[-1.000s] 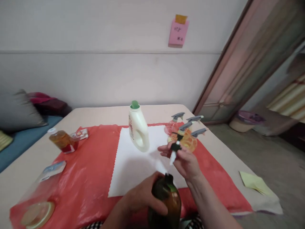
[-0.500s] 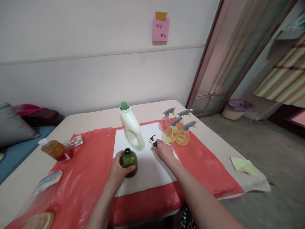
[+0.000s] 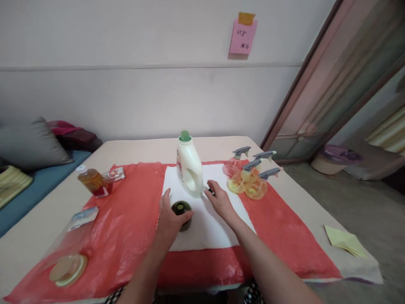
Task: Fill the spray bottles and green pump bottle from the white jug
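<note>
My left hand (image 3: 169, 220) is around the near left side of a small dark green bottle (image 3: 186, 226), its thumb across the front and its forefinger raised. A round face with a paler green circle shows on the bottle, and its neck is out of sight. In my right hand (image 3: 220, 200), the fingers are closed around a small black pump top (image 3: 211, 192), mostly hidden by them. Just beyond both hands, a white detergent jug (image 3: 190, 166) with a green cap stands on a white cloth (image 3: 202, 240).
Spray bottles (image 3: 255, 188) with grey triggers stand right of the jug. A bottle of amber liquid (image 3: 93, 181) and a round lidded container (image 3: 68, 270) are at left on the red sheet (image 3: 126, 236). Yellow paper notes (image 3: 344, 240) lie near the table's right edge.
My view has turned left. The green bottle stood upright with its neck showing; now it is turned so the neck is hidden. The pump top is more covered by my right fingers.
</note>
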Action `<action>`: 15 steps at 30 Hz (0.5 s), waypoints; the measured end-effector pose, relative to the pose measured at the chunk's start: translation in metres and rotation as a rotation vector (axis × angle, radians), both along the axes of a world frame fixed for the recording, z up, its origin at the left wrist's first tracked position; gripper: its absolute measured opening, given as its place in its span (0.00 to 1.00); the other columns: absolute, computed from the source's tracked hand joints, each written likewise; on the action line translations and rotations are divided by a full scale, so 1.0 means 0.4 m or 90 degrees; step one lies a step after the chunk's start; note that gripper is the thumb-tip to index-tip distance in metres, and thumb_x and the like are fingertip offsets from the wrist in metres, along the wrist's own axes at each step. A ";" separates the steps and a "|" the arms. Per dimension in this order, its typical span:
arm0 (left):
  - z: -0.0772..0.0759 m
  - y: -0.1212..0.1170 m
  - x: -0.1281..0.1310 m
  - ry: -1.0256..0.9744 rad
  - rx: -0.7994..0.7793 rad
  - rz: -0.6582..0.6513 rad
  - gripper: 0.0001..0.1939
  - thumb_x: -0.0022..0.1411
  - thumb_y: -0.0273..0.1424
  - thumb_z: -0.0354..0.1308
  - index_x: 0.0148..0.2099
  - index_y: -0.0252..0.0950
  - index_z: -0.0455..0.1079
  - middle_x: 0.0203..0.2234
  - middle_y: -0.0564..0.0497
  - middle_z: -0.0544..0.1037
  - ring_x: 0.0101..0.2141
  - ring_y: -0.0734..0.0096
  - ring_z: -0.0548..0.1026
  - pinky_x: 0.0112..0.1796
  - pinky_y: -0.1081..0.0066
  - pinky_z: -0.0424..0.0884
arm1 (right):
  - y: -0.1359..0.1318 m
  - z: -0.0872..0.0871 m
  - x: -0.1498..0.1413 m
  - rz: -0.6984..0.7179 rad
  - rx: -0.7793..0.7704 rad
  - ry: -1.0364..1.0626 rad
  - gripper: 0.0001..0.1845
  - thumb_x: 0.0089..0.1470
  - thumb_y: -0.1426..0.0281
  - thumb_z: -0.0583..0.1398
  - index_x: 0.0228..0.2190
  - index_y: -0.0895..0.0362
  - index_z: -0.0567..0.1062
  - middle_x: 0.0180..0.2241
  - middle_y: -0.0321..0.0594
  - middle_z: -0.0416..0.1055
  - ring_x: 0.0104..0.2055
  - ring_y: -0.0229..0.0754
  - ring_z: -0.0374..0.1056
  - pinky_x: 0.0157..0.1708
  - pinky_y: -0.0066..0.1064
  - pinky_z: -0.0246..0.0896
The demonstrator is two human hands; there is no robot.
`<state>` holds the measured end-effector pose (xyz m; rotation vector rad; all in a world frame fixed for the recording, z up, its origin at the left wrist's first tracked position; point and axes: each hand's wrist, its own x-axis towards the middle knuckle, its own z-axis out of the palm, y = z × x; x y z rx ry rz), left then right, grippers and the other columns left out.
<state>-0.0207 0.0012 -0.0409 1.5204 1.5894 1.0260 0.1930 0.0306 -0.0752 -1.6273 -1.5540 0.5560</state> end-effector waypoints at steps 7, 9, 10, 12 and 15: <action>0.008 -0.022 0.036 -0.067 0.217 0.119 0.36 0.62 0.44 0.61 0.66 0.36 0.54 0.61 0.36 0.62 0.64 0.48 0.61 0.62 0.44 0.59 | 0.078 -0.010 -0.080 -0.036 0.063 0.131 0.23 0.52 0.60 0.59 0.49 0.55 0.70 0.48 0.47 0.76 0.50 0.51 0.72 0.51 0.45 0.67; -0.007 -0.024 0.044 -0.066 0.272 0.113 0.33 0.64 0.43 0.60 0.65 0.38 0.53 0.61 0.36 0.62 0.64 0.49 0.61 0.62 0.44 0.59 | 0.104 0.007 -0.105 -0.066 0.048 0.153 0.18 0.49 0.58 0.60 0.40 0.56 0.72 0.37 0.45 0.77 0.40 0.50 0.73 0.43 0.44 0.69; -0.013 -0.026 0.048 -0.058 0.302 0.109 0.33 0.65 0.42 0.59 0.66 0.38 0.53 0.61 0.36 0.62 0.64 0.50 0.61 0.62 0.44 0.60 | 0.112 0.021 -0.116 -0.078 0.042 0.164 0.17 0.49 0.57 0.60 0.37 0.56 0.71 0.33 0.43 0.77 0.36 0.49 0.72 0.39 0.42 0.70; -0.020 -0.031 0.057 -0.039 0.363 0.095 0.31 0.66 0.39 0.58 0.66 0.38 0.52 0.62 0.36 0.62 0.64 0.50 0.62 0.62 0.44 0.61 | 0.115 0.060 -0.130 -0.089 0.044 0.186 0.16 0.51 0.55 0.59 0.33 0.56 0.71 0.29 0.41 0.75 0.32 0.46 0.70 0.33 0.37 0.68; -0.013 -0.044 0.069 -0.046 0.409 0.064 0.30 0.67 0.35 0.58 0.66 0.39 0.52 0.62 0.36 0.63 0.64 0.52 0.62 0.61 0.47 0.63 | 0.075 0.139 -0.121 -0.094 0.083 0.196 0.18 0.55 0.55 0.56 0.38 0.56 0.71 0.33 0.41 0.76 0.32 0.44 0.70 0.31 0.33 0.68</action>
